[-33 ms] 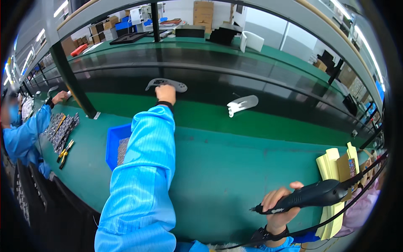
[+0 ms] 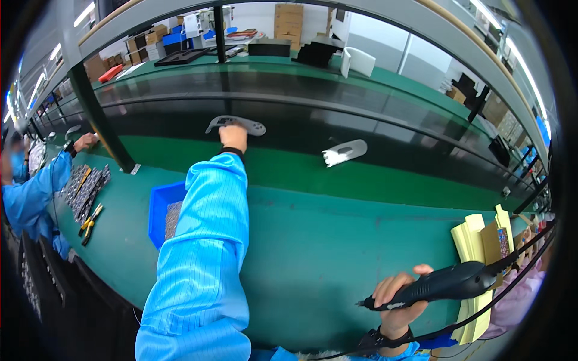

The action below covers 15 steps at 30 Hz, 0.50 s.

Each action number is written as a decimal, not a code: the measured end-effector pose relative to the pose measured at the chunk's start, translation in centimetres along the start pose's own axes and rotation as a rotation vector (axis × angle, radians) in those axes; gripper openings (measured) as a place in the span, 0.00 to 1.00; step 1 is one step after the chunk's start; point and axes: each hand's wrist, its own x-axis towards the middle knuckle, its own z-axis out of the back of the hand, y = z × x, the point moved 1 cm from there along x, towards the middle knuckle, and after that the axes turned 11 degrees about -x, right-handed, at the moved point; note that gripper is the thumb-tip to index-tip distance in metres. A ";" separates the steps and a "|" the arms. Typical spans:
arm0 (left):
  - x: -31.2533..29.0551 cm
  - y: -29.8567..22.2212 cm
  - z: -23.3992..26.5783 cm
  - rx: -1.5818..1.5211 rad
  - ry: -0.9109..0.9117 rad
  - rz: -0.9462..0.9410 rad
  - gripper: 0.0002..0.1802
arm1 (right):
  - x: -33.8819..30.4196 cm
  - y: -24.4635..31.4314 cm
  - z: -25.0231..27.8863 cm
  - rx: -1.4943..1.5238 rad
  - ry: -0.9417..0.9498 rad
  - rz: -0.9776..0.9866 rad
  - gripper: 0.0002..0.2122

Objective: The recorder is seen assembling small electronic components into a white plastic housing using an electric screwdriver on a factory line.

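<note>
My left hand (image 2: 233, 137) reaches far forward onto the black belt. Its fingers are closed on the near edge of a long, curved grey plastic housing (image 2: 256, 128) with round holes at its right end; the fingertips are partly hidden. In my right hand (image 2: 397, 298), low on the right, is a black electric screwdriver (image 2: 442, 286). Its tip points left, above the green table, touching nothing. A white and grey plastic shell (image 2: 346, 152) lies to the right of the housing, at the near edge of the belt.
A blue bin (image 2: 158, 210) holding small grey parts stands beside my left forearm. Yellow-handled pliers (image 2: 90, 224) lie farther left, near a co-worker's blue sleeve (image 2: 36, 186). Yellow sheets (image 2: 469, 246) stand at the right. The screwdriver's cable (image 2: 475, 316) sweeps across the lower right.
The whole view has shifted very slightly to the left and down. My left hand stays on the grey housing, and my right hand keeps hold of the screwdriver.
</note>
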 end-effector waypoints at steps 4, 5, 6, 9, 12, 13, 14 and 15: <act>1.9 0.7 -2.4 0.157 -0.140 -0.173 0.08 | -0.2 0.2 -0.3 -0.026 -0.069 -0.024 0.29; 2.3 0.5 -2.5 0.184 -0.176 -0.205 0.08 | -0.2 0.1 -0.2 -0.034 -0.075 -0.017 0.29; 2.7 0.1 -2.7 0.197 -0.180 -0.223 0.08 | -0.2 0.0 -0.1 -0.038 -0.060 -0.015 0.29; 2.4 -1.5 -1.5 0.197 -0.098 -0.359 0.07 | -0.1 0.0 -0.2 -0.041 -0.054 -0.021 0.28; -0.5 -3.1 1.1 0.301 -0.249 -0.496 0.05 | 0.0 -0.3 0.2 -0.026 -0.012 -0.017 0.29; -1.9 -4.5 2.7 0.296 -0.152 -0.516 0.05 | 0.0 -0.2 0.3 -0.013 -0.014 -0.028 0.29; -3.7 -5.7 4.7 0.250 -0.079 -0.588 0.05 | 0.1 0.0 0.2 0.049 -0.039 -0.059 0.30; -6.0 -7.1 6.6 0.217 -0.113 -0.617 0.05 | 0.0 0.2 0.2 0.108 -0.075 -0.089 0.31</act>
